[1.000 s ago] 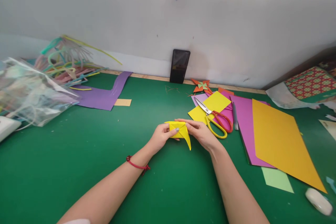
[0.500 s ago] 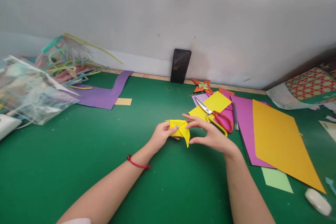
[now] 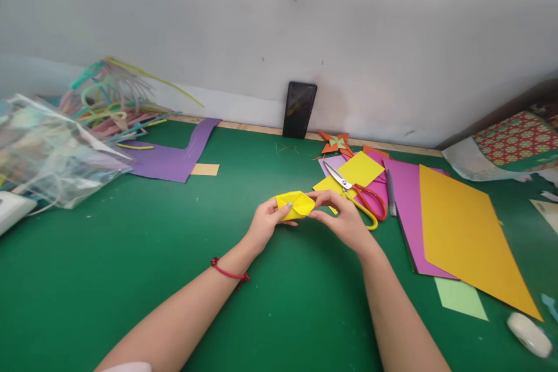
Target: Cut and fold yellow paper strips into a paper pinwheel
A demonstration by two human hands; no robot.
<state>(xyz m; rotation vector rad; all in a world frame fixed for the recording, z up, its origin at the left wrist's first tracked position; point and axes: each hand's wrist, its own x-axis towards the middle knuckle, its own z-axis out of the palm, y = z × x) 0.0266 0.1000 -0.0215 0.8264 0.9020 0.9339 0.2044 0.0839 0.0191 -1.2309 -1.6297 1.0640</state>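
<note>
A folded piece of yellow paper (image 3: 295, 204) is held up between both hands above the green table. My left hand (image 3: 265, 222) grips its left side, thumb on top and fingers underneath. At the right corner of the paper, my right hand (image 3: 342, 220) pinches the edge between thumb and fingertips. Just beyond the right hand lie scissors (image 3: 364, 200) with one red and one yellow handle, resting on yellow paper sheets (image 3: 361, 168).
A black phone (image 3: 300, 109) leans against the wall. To the right are magenta sheets (image 3: 405, 215), an orange-yellow sheet (image 3: 466, 232), a pen (image 3: 391, 193) and a white mouse-like object (image 3: 529, 334). Pipe cleaners (image 3: 117, 110), a plastic bag (image 3: 65, 157) and purple paper (image 3: 174, 163) lie left.
My right hand has closed in on the paper's right corner. The flap that hung down there is now folded up, and the paper has shifted slightly left.
</note>
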